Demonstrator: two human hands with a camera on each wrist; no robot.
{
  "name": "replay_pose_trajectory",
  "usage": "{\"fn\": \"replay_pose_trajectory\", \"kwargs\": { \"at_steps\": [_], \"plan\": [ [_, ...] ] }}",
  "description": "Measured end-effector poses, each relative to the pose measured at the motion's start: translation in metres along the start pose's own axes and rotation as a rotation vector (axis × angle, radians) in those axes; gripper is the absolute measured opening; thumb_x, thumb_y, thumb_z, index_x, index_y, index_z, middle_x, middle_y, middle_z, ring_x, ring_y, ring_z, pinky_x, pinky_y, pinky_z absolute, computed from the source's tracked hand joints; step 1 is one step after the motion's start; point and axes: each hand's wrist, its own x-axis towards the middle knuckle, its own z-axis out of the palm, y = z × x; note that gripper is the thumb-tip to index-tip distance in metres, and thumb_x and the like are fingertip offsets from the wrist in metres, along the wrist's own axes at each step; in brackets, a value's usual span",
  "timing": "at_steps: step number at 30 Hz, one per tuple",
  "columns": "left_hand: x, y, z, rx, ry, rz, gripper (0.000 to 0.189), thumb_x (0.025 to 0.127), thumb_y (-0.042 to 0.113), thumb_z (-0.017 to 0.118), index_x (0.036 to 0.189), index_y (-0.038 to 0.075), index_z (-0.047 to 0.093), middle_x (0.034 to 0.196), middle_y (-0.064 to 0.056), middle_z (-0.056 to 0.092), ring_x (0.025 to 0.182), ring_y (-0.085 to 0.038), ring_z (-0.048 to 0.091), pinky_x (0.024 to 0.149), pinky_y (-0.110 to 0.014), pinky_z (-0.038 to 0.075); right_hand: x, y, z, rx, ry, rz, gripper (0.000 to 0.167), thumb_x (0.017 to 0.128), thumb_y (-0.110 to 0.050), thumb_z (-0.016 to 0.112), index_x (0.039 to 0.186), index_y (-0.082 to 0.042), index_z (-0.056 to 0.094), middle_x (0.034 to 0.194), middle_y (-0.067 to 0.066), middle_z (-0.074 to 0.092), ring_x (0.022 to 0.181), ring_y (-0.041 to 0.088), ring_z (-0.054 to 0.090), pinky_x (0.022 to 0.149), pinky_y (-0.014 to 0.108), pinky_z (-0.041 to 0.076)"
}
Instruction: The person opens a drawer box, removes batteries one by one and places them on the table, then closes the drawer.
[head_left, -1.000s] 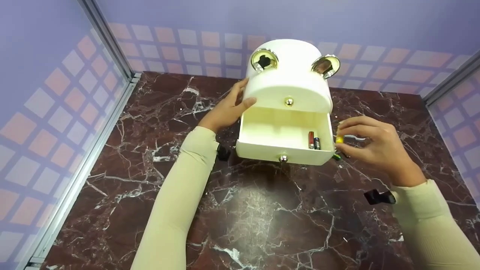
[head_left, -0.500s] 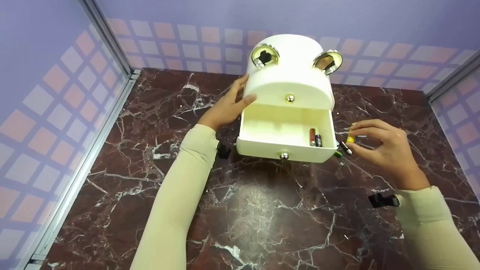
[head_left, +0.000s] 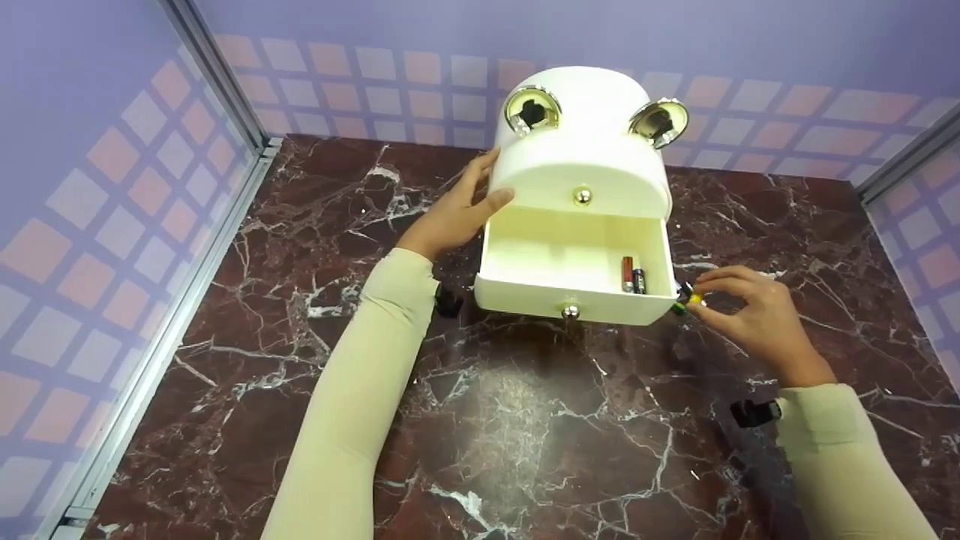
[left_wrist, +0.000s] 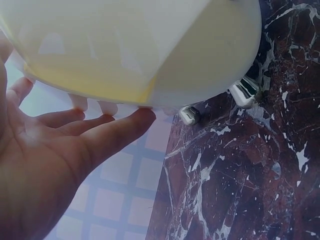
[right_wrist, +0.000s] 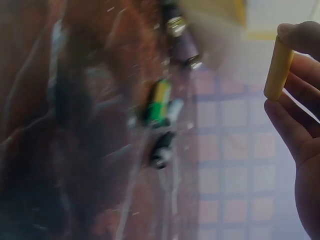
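Note:
A white two-drawer box point(head_left: 576, 176) with gold knobs and two shiny ear-like rings stands toward the back. Its lower drawer point(head_left: 517, 289) is pulled out and holds a red battery point(head_left: 628, 274) and a blue battery point(head_left: 639, 282), side by side at the right. My left hand point(head_left: 450, 217) rests against the box's left side, its thumb at the front edge and its fingers extended. Just right of the drawer, my right hand point(head_left: 757, 319) pinches a yellow battery point(right_wrist: 278, 70) between thumb and fingertips. Close by on the table lie a green-and-yellow battery point(right_wrist: 159, 102) and a dark battery point(right_wrist: 162, 150).
The table point(head_left: 495, 450) has a dark red marbled top. Purple walls with pink and white squares enclose it at the back point(head_left: 405, 82) and at both sides. A metal rail point(head_left: 172, 352) runs along the left edge.
My right hand first moved right, away from the drawer with the yellow battery, then came lower and back left toward the loose batteries. My left hand stays on the box.

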Motion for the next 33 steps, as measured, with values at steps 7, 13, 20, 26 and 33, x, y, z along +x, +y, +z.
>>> {"fn": "replay_pose_trajectory", "kwargs": {
  "at_steps": [7,13,20,26,33],
  "plan": [
    [0.001,-0.001,0.000,-0.008,0.000,-0.019,0.075,0.092,0.061,0.051,0.153,0.043,0.011,0.160,-0.004,0.027,0.145,-0.027,0.030,0.116,-0.057,0.026,-0.012,0.016,0.014,-0.059,-0.075,0.067,0.021,0.069,-0.013,0.087,0.087,-0.010,0.075,0.098,0.002,0.071,0.090,0.019,0.065,0.082,0.013,0.043],
    [0.001,-0.003,0.000,-0.020,0.004,-0.008,0.074,0.093,0.059,0.051,0.153,0.042,0.012,0.160,-0.004,0.028,0.145,-0.029,0.031,0.116,-0.056,0.027,-0.022,0.026,0.020,-0.088,-0.092,0.055,0.020,0.068,-0.010,0.087,0.085,-0.007,0.075,0.092,0.003,0.071,0.084,0.023,0.065,0.077,0.023,0.045],
    [0.000,-0.002,0.001,-0.011,0.011,-0.004,0.076,0.092,0.061,0.051,0.154,0.040,0.012,0.160,-0.006,0.028,0.144,-0.033,0.032,0.114,-0.059,0.028,-0.028,0.031,0.026,-0.103,-0.194,0.036,0.018,0.070,-0.015,0.087,0.081,-0.011,0.074,0.087,0.001,0.071,0.080,0.020,0.066,0.072,0.034,0.050],
    [-0.001,-0.003,0.001,-0.027,0.008,-0.008,0.076,0.092,0.060,0.052,0.154,0.041,0.011,0.160,-0.007,0.027,0.145,-0.030,0.031,0.116,-0.056,0.026,-0.029,0.033,0.029,-0.125,-0.247,0.000,0.016,0.071,-0.016,0.086,0.076,-0.012,0.072,0.085,0.001,0.069,0.076,0.020,0.066,0.068,0.041,0.054],
    [-0.001,-0.003,0.001,-0.033,0.011,-0.010,0.078,0.091,0.062,0.052,0.154,0.040,0.011,0.160,-0.007,0.026,0.145,-0.029,0.031,0.116,-0.055,0.027,-0.028,0.035,0.032,-0.111,-0.243,-0.010,0.018,0.070,-0.014,0.086,0.077,-0.012,0.070,0.083,0.000,0.068,0.073,0.019,0.065,0.067,0.040,0.053]
  ]
}}
